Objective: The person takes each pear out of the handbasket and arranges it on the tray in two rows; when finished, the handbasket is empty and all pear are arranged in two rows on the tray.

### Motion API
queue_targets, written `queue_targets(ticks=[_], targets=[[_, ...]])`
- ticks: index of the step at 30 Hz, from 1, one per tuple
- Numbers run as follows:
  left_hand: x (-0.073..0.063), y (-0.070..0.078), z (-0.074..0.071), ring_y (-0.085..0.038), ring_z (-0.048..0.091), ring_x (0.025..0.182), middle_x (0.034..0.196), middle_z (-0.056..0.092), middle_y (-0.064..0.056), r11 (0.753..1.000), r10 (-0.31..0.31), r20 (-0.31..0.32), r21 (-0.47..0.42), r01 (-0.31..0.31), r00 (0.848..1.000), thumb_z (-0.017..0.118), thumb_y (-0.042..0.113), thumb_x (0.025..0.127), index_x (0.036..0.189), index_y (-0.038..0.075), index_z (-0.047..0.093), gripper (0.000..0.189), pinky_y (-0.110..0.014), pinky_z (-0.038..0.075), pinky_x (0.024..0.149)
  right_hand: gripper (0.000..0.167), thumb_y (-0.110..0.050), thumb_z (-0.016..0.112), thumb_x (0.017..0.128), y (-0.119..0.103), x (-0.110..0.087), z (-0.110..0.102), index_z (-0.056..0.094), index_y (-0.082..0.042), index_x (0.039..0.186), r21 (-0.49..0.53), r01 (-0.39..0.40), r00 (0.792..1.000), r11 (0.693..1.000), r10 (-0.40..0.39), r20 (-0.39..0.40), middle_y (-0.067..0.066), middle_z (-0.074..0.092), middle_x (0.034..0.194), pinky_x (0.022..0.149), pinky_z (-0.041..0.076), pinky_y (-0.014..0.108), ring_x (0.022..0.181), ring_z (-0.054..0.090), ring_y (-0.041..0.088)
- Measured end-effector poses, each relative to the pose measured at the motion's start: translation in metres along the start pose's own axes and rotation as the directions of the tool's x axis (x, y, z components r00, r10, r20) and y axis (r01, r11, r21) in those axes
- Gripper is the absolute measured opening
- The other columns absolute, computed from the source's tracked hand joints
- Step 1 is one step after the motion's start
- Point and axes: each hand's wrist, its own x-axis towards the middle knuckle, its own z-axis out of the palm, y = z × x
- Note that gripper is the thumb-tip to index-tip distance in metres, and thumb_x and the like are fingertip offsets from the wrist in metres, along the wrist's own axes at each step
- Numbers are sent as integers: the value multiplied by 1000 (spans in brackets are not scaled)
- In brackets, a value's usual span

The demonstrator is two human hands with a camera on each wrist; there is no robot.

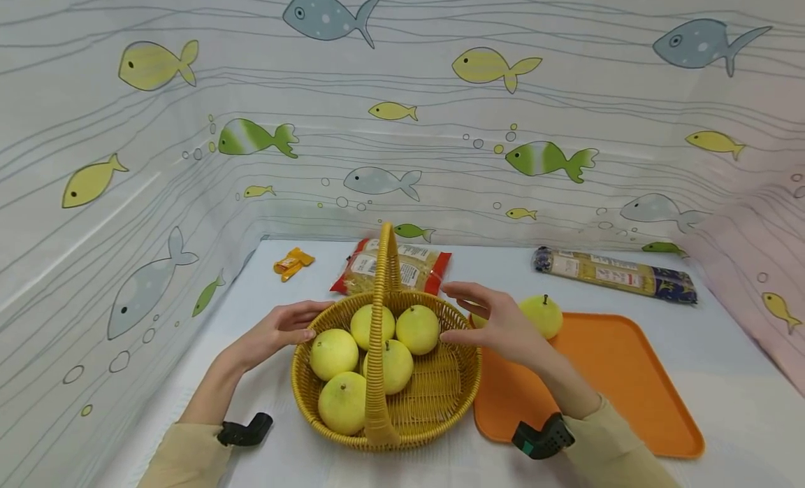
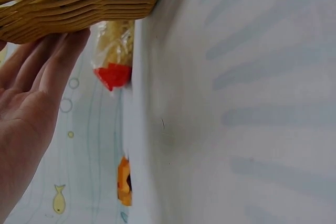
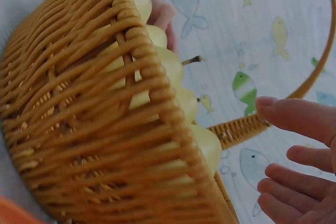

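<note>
Touching a wicker basket (image 1: 434, 390) of yellow pears (image 1: 342, 403) at left, the straight-fingered left hand (image 1: 286, 329) faces a loosely spread right hand (image 1: 490, 320).

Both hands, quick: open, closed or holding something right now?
Left hand: open, at the basket, fingers extended.
Right hand: open, holding nothing, near the opposite rim.

We're in a tabletop booth here | fish-print walls (image 1: 434, 142) rising left, far, right! | white table (image 1: 493, 264) between | wider room unclear
</note>
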Motion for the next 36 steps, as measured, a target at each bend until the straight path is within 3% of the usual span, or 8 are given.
queue_targets(ticks=[10, 22, 36], targets=[[0, -1, 0, -4, 54, 130, 151, 45, -23, 1000, 5, 6, -5, -5, 1000, 56, 9, 100, 150, 2, 42, 52, -21, 47, 100, 70, -19, 85, 80, -3, 20, 25, 54, -8, 142, 24, 9, 1000, 1000, -9, -10, 12, 56, 144, 110, 42, 48, 137, 50, 33], [0, -2, -1, -5, 54, 130, 151, 45, -24, 1000, 18, 10, -8, -18, 1000, 55, 8, 100, 150, 2, 43, 51, -22, 48, 100, 67, -16, 83, 82, 4, 26, 45, 54, -3, 141, 11, -7, 999, 1000, 8, -49, 17, 56, 143, 109, 43, 47, 134, 52, 34], [1, -3, -1, -6, 54, 130, 150, 46, -23, 1000, 14, 14, -6, -14, 1000, 54, 7, 100, 149, 3, 43, 51, -22, 47, 100, 63, -21, 84, 81, 11, 27, 51, 59, -5, 136, -155, -32, 998, 987, 22, -66, 11, 61, 137, 105, 47, 46, 128, 57, 31]])
